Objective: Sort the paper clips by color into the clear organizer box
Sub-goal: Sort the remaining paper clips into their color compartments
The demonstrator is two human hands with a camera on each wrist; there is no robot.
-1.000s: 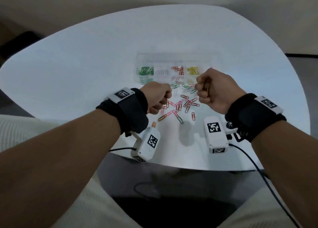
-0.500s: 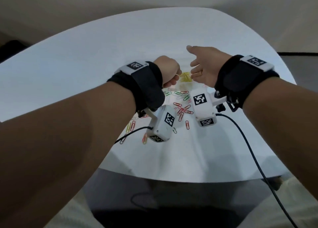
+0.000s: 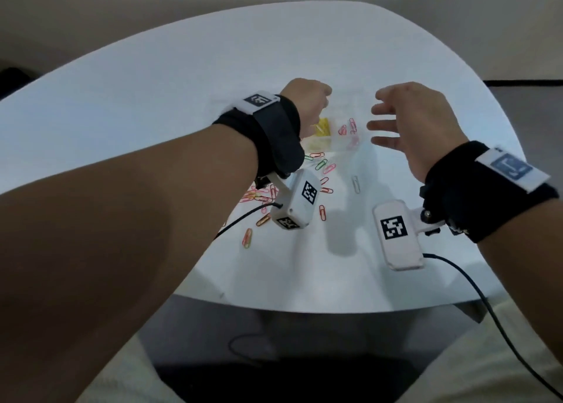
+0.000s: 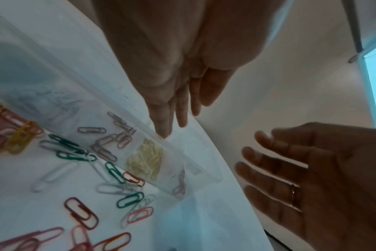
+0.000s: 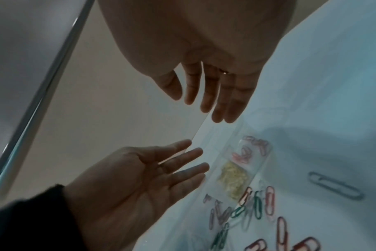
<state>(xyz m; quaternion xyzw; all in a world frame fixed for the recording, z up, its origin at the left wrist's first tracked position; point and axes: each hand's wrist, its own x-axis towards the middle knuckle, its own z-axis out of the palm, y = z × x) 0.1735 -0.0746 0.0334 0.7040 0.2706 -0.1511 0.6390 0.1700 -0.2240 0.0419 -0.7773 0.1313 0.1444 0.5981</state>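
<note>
The clear organizer box [image 3: 361,105] lies mid-table, with yellow clips [image 3: 323,127] in one compartment and pink clips [image 3: 350,127] in the one beside it. My left hand [image 3: 304,102] hovers over the box; the left wrist view shows its fingers [image 4: 164,122] straight, tips just above the yellow clips [image 4: 146,159], holding nothing. My right hand [image 3: 385,125] is spread open to the right of the box, also empty. Loose paper clips [image 3: 323,166] in red, pink, green and orange lie on the table in front of the box, partly hidden by my left wrist.
A single silver clip [image 3: 355,184] lies apart, right of the pile. The white table's rounded front edge [image 3: 304,306] is near my body. Cables hang from both wrist cameras; the left one crosses the clips at the near left.
Both hands were fists above the loose pile a second ago. They have since moved forward to the box and opened. My view has shifted left.
</note>
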